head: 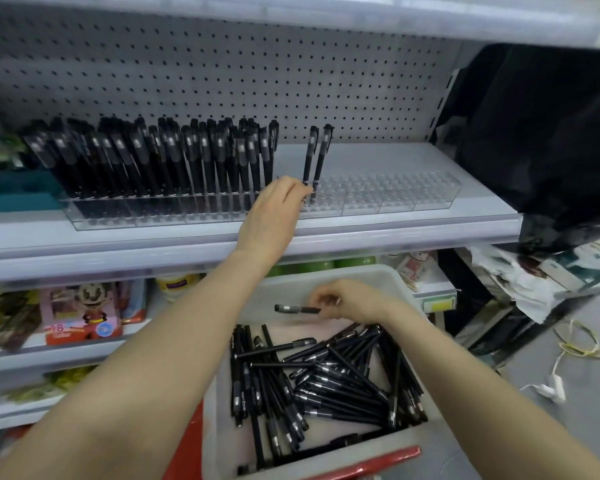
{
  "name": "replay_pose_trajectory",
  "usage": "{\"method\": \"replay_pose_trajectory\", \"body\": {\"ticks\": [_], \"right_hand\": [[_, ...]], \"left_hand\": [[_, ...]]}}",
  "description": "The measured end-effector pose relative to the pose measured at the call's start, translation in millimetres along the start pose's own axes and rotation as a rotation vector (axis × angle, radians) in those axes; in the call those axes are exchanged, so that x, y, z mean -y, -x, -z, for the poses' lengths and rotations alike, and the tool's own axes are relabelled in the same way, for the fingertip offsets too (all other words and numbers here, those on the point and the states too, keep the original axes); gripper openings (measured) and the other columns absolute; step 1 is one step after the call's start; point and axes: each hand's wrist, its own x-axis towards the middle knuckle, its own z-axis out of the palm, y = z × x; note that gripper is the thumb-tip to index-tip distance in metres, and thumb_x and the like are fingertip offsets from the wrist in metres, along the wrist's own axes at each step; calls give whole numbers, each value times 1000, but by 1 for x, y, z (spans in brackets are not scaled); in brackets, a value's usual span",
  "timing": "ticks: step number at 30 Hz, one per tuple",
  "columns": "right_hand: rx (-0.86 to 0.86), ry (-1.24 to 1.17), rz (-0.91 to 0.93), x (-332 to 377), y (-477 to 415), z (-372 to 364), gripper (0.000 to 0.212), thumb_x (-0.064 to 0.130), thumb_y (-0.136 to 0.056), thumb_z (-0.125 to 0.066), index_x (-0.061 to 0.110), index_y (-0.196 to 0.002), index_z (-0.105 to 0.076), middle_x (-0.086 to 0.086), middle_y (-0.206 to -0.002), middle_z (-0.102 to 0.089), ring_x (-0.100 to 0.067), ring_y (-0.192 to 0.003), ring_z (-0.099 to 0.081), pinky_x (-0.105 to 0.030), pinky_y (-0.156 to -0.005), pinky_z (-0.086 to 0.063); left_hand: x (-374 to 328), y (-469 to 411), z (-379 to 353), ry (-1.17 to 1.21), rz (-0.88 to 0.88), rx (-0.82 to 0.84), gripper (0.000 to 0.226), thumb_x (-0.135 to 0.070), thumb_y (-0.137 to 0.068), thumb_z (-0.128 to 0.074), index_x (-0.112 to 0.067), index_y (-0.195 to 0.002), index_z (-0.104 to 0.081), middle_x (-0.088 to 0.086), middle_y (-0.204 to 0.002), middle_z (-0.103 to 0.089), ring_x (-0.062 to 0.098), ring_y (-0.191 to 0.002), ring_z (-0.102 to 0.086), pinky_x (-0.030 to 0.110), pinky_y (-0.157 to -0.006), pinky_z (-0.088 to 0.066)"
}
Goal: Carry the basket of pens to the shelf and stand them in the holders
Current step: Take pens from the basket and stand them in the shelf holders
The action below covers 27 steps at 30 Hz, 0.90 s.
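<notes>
Basket (406, 289) of loose pens (326, 382) is seen nearest, under the shelf (361, 233); one pen (297, 309) is pinched in the right grip (347, 301) just above the pile, long axis level, free end leftward; left grip (274, 209) is closed on the foot of a standing pen (310, 154) in the clear holder (395, 195); empty sockets lie above and beyond the right grip, so tipping upright is judged needed.

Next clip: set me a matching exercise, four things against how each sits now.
Things: 1 left hand; 2 right hand; 3 basket; 4 two separate pens.
States: A holds loose pens lying flat; B stand upright in the clear holder; C pinches a single pen over the basket; D reaches to the holder on the shelf.
Pairs: 1-D; 2-C; 3-A; 4-B.
</notes>
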Motion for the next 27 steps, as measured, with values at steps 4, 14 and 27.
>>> {"method": "replay_pose_trajectory", "body": {"ticks": [4,14,27], "right_hand": [[-9,-369,50,10,21,52,7,12,-91,-67,11,-98,-66,-2,-89,-64,-10,-81,-60,-22,-81,-52],[-781,-712,197,50,8,146,6,8,-97,-57,4,-98,-62,-14,-90,-70,-20,-82,-69,-26,-78,-58],[-986,-399,84,63,-53,148,8,17,-97,-57,9,-98,-59,-12,-87,-71,-20,-69,-69,-34,-74,-56]], "left_hand": [[-2,0,2,-15,0,12,45,4,-87,-64,-8,-130,-57,6,-115,-57,21,-105,-53,32,-90,-49],[-4,2,2,9,28,25,35,-3,-92,-57,-12,-126,-60,2,-119,-56,17,-110,-50,27,-89,-45],[-3,1,1,1,52,28,35,-18,-93,-45,-15,-125,-59,-2,-117,-53,15,-109,-49,25,-88,-41]]}}
